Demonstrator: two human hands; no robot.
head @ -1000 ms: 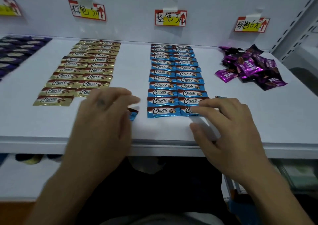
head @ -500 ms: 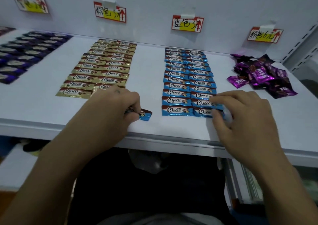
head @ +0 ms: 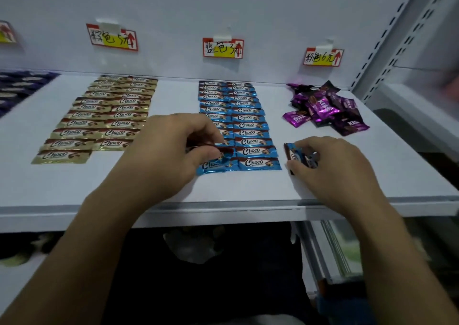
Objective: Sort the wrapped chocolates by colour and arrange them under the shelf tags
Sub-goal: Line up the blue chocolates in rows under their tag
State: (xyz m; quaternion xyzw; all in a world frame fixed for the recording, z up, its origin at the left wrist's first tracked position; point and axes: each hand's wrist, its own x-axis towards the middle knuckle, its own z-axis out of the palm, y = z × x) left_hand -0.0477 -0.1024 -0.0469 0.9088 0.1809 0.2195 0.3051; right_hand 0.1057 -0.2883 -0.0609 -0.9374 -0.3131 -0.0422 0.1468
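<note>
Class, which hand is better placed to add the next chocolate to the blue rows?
Left: the left hand pinches a blue chocolate over the front of the blue rows; the right hand holds its chocolates beside them.

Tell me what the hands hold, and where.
Left hand pinches a blue chocolate by one end; right hand grips a second blue chocolate, one end protruding.
</note>
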